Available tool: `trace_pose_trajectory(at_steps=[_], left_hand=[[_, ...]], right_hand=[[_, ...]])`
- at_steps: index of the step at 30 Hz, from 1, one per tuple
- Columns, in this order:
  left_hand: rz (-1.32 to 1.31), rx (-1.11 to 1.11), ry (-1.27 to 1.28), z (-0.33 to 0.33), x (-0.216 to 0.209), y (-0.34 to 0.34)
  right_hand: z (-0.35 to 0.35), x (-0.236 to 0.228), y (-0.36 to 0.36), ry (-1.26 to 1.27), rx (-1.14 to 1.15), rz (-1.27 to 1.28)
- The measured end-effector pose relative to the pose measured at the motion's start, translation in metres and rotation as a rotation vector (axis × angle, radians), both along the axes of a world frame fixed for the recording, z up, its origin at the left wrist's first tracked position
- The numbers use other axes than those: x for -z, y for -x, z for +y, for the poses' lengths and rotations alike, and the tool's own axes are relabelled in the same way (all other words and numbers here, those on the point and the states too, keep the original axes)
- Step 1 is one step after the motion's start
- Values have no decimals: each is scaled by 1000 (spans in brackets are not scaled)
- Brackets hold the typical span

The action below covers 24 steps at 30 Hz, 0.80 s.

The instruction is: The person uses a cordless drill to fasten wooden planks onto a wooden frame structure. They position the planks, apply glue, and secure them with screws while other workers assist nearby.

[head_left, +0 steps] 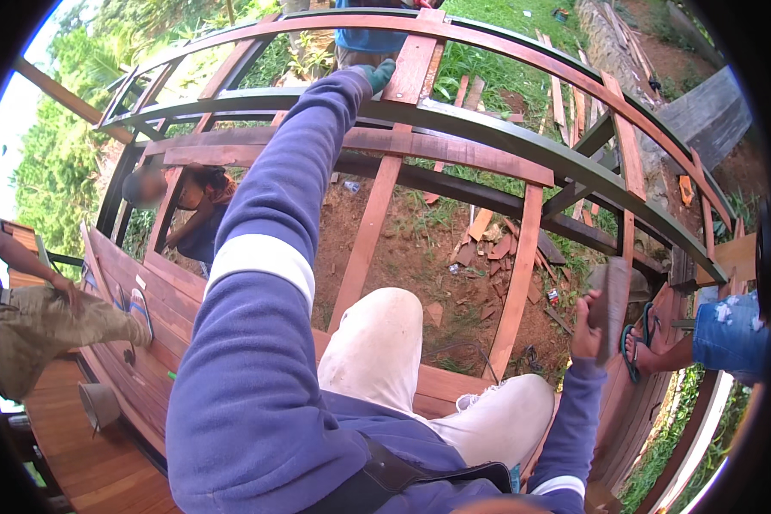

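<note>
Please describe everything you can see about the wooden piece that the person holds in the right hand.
The wooden piece is a short, flat board of greyish-brown, weathered-looking wood. It stands roughly upright, tilted slightly. The right hand grips its lower left edge, with the fingers wrapped around it. It is held in the air at the right side, beside a reddish wooden slat of the frame, above the ground. Its far face is hidden, and I cannot tell whether it touches anything besides the hand.
</note>
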<state>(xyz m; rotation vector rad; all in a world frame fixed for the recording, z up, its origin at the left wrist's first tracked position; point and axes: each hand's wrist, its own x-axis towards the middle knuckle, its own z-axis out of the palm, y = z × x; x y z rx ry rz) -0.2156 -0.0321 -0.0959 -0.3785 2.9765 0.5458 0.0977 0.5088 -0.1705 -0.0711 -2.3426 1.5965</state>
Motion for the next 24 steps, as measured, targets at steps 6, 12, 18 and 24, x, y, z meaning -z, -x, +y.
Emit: trace_pose_trajectory(at_steps=[6, 12, 18, 24], left_hand=[[-104, 218, 154, -5, 16, 6], [-94, 322, 57, -9, 11, 8], [-74, 336, 29, -11, 17, 13], [-67, 371, 9, -11, 13, 8]], right_hand=[[-203, 37, 128, -502, -313, 212], [-311, 76, 199, -263, -335, 222], [-333, 94, 226, -234, -303, 315], [-345, 104, 228, -149, -231, 14]])
